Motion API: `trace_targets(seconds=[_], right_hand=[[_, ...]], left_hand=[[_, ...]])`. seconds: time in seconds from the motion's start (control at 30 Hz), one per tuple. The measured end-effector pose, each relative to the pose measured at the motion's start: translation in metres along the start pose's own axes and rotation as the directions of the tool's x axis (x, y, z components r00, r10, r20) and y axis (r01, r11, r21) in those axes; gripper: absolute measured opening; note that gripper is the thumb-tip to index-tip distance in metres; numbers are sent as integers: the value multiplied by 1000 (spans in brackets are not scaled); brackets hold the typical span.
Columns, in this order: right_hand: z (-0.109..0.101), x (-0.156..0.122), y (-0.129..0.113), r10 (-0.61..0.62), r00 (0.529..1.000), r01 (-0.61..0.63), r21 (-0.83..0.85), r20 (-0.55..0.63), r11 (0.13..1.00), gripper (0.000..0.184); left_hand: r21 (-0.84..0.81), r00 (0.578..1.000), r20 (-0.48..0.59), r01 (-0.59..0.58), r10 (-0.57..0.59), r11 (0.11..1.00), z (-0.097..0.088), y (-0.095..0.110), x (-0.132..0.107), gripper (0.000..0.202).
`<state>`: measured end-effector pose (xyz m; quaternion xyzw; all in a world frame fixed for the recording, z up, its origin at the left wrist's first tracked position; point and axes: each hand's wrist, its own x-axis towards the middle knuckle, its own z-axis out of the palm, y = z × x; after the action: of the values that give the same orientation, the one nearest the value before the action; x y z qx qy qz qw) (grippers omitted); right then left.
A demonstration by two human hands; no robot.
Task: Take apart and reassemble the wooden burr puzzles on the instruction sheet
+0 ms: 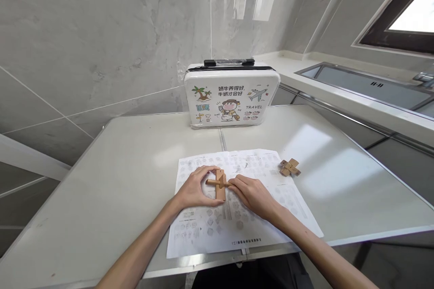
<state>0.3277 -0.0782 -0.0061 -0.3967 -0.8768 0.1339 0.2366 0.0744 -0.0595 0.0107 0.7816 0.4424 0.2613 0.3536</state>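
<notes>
Between my hands is a small wooden puzzle (220, 192), made of an upright flat piece crossed by a rounded stick. My left hand (195, 187) grips the flat piece by its two ends, thumb at the near end and fingers at the far end. The pinched fingers of my right hand (252, 193) hold the right end of the crossing stick (212, 182), whose left end sticks out toward my left palm. Under both hands lies a printed instruction sheet (203, 246) with many small diagrams. An assembled wooden cross puzzle (290, 167) rests at the sheet's right edge.
A white carrying case (233, 115) with cartoon prints stands at the back of the folding table (142, 162), against the tiled wall (118, 45). To the right is a counter (339, 86) with a sink (366, 83). The table's near edge runs just before my body.
</notes>
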Motion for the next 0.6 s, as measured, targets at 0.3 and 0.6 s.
trace_targets(seconds=[0.3, 0.6], right_hand=[[-1, 4, -6, 23, 1000, -23, 30, -4, 999, 27], [1, 3, -8, 120, 991, -99, 274, -61, 956, 24]], left_hand=[[-42, 1000, -7, 28, -28, 999, 2, 4, 0, 88], [-150, 998, -61, 3, -13, 989, 5, 9, -1, 87]])
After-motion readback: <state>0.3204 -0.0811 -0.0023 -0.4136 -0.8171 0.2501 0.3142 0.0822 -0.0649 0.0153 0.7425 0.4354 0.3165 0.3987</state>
